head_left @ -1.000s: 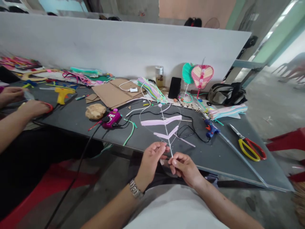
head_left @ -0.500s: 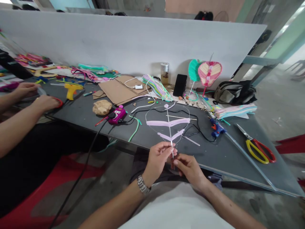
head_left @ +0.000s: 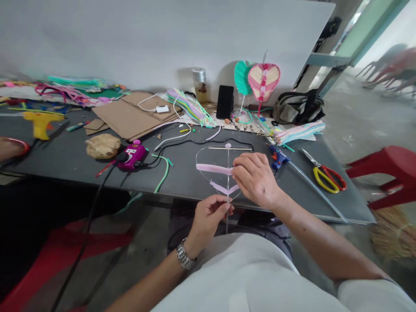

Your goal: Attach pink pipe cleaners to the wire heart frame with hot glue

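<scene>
A thin wire fan frame [head_left: 228, 156] stands over the table edge, with a straight stem down its middle. Two V-shaped lilac strips cross it: an upper strip [head_left: 212, 168] and a shorter lower strip [head_left: 219, 187]. A small lilac knob [head_left: 228, 146] tops the stem. My left hand [head_left: 211, 214], with a metal watch at the wrist, pinches the stem below the lower strip. At the upper strip's right half is my right hand [head_left: 256, 180], its fingers bent and closed on the strip near the stem; the hand hides that half and part of the wire loop.
Right of my hands lie a blue glue gun [head_left: 277, 157], scissors [head_left: 325, 171] and a long clear rod [head_left: 318, 190]. A purple power socket [head_left: 131, 157], a pale stone-like lump [head_left: 103, 146] and cardboard [head_left: 130, 115] are at left. Finished fans [head_left: 264, 82] lean against the white board. Another person's hand [head_left: 11, 149] shows at far left.
My right hand has left the lower stem and moved up to the upper strip. My left hand keeps its pinch on the stem. The view has turned right and down.
</scene>
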Demonstrator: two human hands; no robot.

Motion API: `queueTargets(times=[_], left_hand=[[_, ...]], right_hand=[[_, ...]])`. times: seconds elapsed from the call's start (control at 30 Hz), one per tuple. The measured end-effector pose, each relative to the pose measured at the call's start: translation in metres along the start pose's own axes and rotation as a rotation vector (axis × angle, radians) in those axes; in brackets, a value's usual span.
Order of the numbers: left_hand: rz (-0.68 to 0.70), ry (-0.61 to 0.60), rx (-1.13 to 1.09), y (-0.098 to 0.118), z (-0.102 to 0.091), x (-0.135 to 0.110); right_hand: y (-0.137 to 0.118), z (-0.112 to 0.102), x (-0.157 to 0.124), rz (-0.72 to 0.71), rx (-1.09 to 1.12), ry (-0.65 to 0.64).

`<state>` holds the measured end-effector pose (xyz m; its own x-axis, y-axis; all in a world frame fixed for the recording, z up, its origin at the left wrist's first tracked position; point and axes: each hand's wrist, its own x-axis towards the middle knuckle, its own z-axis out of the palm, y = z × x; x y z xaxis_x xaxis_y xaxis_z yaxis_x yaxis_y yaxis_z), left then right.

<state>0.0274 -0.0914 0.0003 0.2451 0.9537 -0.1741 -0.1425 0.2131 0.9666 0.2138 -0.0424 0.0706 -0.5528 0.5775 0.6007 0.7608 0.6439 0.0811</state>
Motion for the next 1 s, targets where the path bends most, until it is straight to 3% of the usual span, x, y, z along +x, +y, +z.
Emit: queueTargets(times=[0.2, 0.77, 0.87, 1.0], left_hand=[[-0.03, -0.016, -0.005, 0.0, 0.001, -0.001], [-0.001, -0.059, 0.016, -0.007, -0.001, -0.002], [0.013, -0.024, -0.044, -0.005, -0.002, 0.002], [0.007, 0.139, -0.258, 0.007, -0.009, 0.016]], right_hand=[[0.008, 0.011, -0.007, -0.02, 0.005, -0.041], [0.012, 0.017, -0.012, -0.036, 0.129, 0.038], [0.01, 0.018, -0.012, -0.033, 0.133, 0.045], [0.008, 0.021, -0.014, -0.032, 0.148, 0.05]])
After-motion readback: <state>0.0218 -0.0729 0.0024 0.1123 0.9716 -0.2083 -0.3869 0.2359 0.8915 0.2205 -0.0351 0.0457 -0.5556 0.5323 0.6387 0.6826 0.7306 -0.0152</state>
